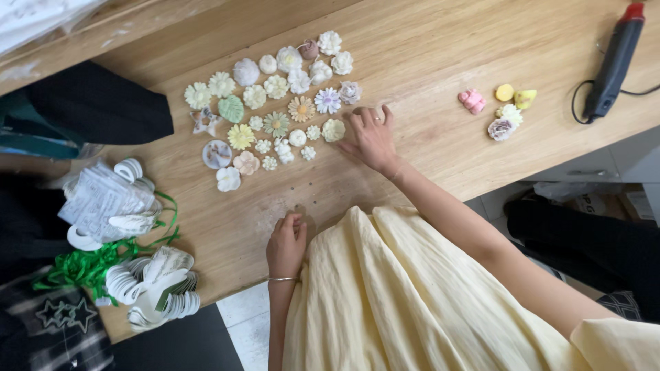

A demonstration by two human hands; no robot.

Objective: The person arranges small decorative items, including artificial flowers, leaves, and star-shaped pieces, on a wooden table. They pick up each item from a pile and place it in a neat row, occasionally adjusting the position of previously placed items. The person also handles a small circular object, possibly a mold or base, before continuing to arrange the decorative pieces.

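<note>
The right hand lies flat with fingers spread, holding nothing, its fingertips touching a pale green flower-shaped piece at the edge of a cluster of small moulded flowers on the wooden table; the left hand is curled into a loose fist resting on the table edge, whether it grips anything I cannot tell; well to the right sit a few coloured pieces and a black glue gun; green ribbon and white tags lie at left

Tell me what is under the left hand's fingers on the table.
The left hand rests curled on the bare wooden table, fingers bent down. Pale dust shows beside them; anything under the fingertips is hidden.
</note>
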